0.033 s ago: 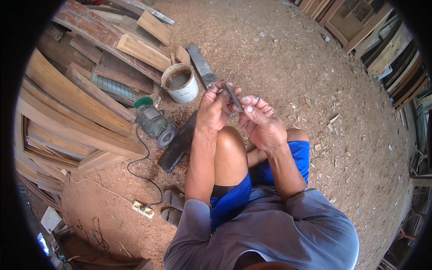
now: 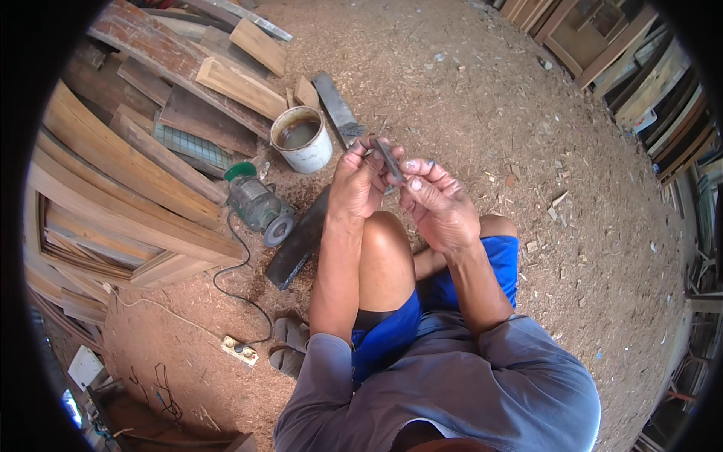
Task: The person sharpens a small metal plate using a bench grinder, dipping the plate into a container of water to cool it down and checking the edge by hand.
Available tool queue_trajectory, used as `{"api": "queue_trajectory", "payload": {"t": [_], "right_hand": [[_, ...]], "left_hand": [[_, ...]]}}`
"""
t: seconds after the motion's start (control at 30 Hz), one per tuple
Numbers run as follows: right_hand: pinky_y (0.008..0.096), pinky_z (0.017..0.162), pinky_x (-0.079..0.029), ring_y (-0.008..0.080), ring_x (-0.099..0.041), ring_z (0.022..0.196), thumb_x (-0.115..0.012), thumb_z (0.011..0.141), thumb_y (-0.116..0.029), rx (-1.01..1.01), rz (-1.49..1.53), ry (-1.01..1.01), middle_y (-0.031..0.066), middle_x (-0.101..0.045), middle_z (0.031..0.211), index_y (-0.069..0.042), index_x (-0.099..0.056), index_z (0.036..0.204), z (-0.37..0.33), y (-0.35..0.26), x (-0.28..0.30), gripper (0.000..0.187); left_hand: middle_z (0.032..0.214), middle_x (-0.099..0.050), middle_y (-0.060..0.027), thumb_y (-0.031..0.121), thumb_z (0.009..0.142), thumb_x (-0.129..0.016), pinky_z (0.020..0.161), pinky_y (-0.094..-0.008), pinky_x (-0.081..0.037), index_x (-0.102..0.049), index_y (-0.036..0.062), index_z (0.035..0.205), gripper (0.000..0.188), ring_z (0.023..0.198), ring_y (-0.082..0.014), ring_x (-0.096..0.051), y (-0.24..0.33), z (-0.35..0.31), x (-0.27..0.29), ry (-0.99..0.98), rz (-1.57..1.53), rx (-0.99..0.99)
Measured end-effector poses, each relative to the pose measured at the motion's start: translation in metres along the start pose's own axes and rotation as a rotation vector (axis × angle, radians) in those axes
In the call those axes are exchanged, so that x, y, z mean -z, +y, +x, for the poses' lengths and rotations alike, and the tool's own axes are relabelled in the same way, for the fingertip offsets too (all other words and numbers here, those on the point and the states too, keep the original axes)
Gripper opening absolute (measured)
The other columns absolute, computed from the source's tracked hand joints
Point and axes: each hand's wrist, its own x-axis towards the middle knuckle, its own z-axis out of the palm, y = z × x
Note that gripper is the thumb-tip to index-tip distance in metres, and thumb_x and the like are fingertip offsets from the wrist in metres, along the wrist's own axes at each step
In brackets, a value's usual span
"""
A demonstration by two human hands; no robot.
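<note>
Head camera lets us see the left hand and right hand both pinching a narrow dark strip just beyond the left knee, seemingly an inspecting step, so we judge the next move calls for steady grip.

Head view, wide fisheye: round field, black corners, softened rim. Illumination diffuse, moderately bright; source outside field. Floor evenly lit; shadows faint, soft-edged. Knee bears broad pale highlight; shirt shows bluish-white fringe along right margin. Small blown-out patch glares at lower left rim; right rim dims, detail lost. Boards at left appear bowed. Left grip and right grip lack evident motion blur; fine texture of dark strip unresolved.
</note>
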Motion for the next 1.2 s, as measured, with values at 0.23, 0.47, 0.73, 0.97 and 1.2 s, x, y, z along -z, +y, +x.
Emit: {"api": "queue_trajectory", "payload": {"t": [0.23,0.47,0.73,0.97,1.2], "right_hand": [[0.0198,0.068,-0.046,0.0079,-0.060,0.077,-0.069,0.086,-0.004,0.099,-0.123,0.003,0.0046,-0.067,0.093,-0.003,-0.062,0.104,0.000,0.002,-0.008,0.019],[0.0217,0.066,-0.043,0.0104,-0.061,0.083,-0.066,0.088,-0.006,0.110,-0.132,0.029,0.0083,-0.067,0.095,-0.003,-0.062,0.102,0.003,0.003,-0.006,0.014],[0.0202,0.064,-0.045,0.0064,-0.057,0.072,-0.069,0.087,-0.007,0.102,-0.131,0.024,0.0090,-0.069,0.092,-0.002,-0.061,0.105,0.004,0.001,-0.008,0.020],[0.0190,0.063,-0.043,0.0050,-0.056,0.072,-0.063,0.091,-0.010,0.172,-0.155,0.115,0.0044,-0.068,0.088,-0.002,-0.061,0.110,0.011,0.001,-0.009,0.021],[0.0181,0.053,-0.033,0.0024,-0.040,0.059,-0.057,0.094,-0.010,0.083,-0.556,0.129,-0.0013,-0.065,0.078,-0.001,-0.066,0.098,0.041,0.028,0.028,0.014]], "left_hand": [[0.096,-0.065,-0.0127,-0.009,0.089,-0.050,0.060,-0.0254,-0.053,-0.057,0.0035,0.096,0.016,0.083,-0.0176,-0.066,-0.002,0.001,-0.005,0.138,0.109,0.032],[0.088,-0.062,-0.0051,-0.002,0.091,-0.056,0.062,-0.0260,-0.055,-0.058,0.0043,0.097,0.009,0.074,-0.0137,-0.063,-0.001,-0.001,-0.006,0.100,0.112,0.039],[0.084,-0.061,-0.0009,0.002,0.091,-0.059,0.061,-0.0265,-0.055,-0.059,0.0041,0.101,0.011,0.069,-0.0113,-0.061,-0.002,0.001,0.002,0.094,0.148,0.048],[0.086,-0.067,-0.0073,0.006,0.092,-0.060,0.061,-0.0239,-0.054,-0.058,0.0051,0.096,0.005,0.065,-0.0103,-0.062,0.005,-0.003,-0.001,0.185,0.221,-0.011],[0.094,-0.070,-0.0143,0.003,0.092,-0.057,0.066,-0.0242,-0.054,-0.057,0.0028,0.103,0.011,0.072,-0.0127,-0.066,0.032,-0.036,0.034,0.236,0.463,-0.040]]}}
